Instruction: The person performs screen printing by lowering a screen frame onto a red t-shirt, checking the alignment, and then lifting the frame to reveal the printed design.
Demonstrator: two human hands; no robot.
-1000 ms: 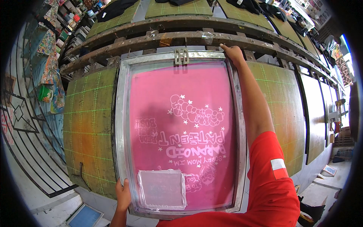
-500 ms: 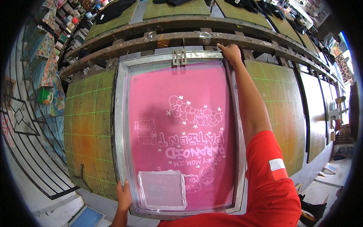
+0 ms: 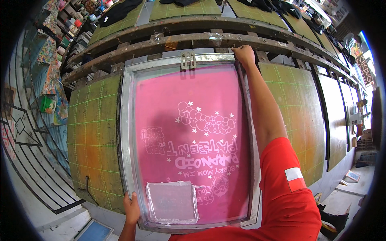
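Note:
A large silk-screen frame of bare metal lies in front of me, its pink mesh carrying pale lettering, stars and drawn shapes. A square patch edged in whitish tape covers the mesh's near left corner. My left hand grips the frame's left side close to its near end, thumb on top. At the far right corner, my right hand has its fingers curled together beside the rail; whatever they pinch is too small to tell. A metal hinge plate sits midway along the frame's far bar.
Dark metal rails run across beyond the frame. Green gridded boards stand on both sides, the left board and the right board. Black garments lie on the far boards. A blue panel is low at left.
The fingers of my right hand have curled in closer together at the far corner. The frame appears slightly further left in view; my left hand keeps its grip.

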